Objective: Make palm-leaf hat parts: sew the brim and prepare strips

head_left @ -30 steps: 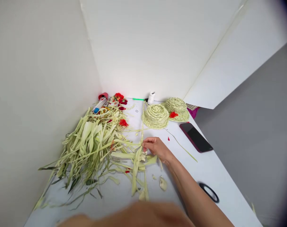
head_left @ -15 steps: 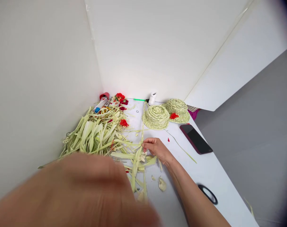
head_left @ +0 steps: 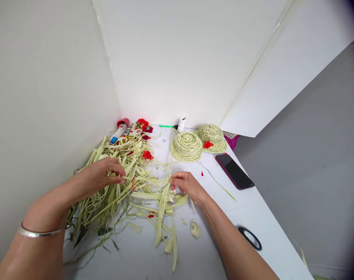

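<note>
there's the left hand (head_left: 98, 175) pinching a pale leaf strip (head_left: 123, 177) in its fingertips (head_left: 118, 171), and the right hand (head_left: 187, 184) curled, fingers pressed together on a thin braid (head_left: 170, 167) running to twelve o'clock, loose strips (head_left: 107, 206) heaped at nine, woven coil (head_left: 186, 147) at one!

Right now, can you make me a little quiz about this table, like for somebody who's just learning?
1. Fill in the gap: the flower on the farther woven hat is the colour ____.
2. True or false: the black phone lies flat on the white table.
3. Which hand wears the silver bangle? A: the left hand. B: the right hand.

Key: 1 red; 2 true; 3 A.
</note>
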Tool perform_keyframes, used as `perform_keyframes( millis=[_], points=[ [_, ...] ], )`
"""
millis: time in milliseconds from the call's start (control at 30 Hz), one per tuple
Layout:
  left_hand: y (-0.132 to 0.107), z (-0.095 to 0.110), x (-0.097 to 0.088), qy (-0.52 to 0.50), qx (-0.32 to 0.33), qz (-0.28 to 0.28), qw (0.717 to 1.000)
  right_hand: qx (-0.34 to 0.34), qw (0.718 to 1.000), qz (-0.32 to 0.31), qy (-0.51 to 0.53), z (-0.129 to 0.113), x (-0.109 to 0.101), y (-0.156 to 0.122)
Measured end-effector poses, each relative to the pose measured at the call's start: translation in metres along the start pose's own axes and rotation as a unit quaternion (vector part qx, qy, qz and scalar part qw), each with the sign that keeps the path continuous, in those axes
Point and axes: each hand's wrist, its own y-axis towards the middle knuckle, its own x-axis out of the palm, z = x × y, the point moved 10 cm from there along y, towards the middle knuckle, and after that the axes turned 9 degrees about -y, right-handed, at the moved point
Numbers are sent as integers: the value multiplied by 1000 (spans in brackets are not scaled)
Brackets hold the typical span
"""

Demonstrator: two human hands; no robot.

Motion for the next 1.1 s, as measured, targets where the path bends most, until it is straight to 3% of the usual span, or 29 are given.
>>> perform_keyframes(
  millis=[100,167,267,333,400,500,600,700,900,1100],
  points=[
    [-7,58,-6,-20,71,8,997,-1,1000,1,4,0,0,0],
    [-17,91,-12,-84,104,23,991,-1,1000,2,8,1,-1,0],
    [-22,115,4,-246,114,-32,962,0,1000,0,14,2,-1,0],
    [-13,110,30,-312,69,-75,945,-2,1000,-4,18,2,-1,0],
    [2,96,62,-315,23,-106,943,-4,1000,-8,22,1,-1,0],
    [24,75,103,-255,14,-130,958,-6,1000,-10,24,1,-1,-1],
    [36,55,127,-152,19,-130,980,-9,1000,-9,25,1,-1,-1],
    [38,47,131,-71,42,-113,990,-10,1000,-6,28,1,-2,-1],
    [37,52,124,-15,51,-85,995,-13,999,-7,36,1,-2,-1],
    [35,52,142,-20,36,-123,992,-22,999,-18,45,2,-1,0]
  ],
)
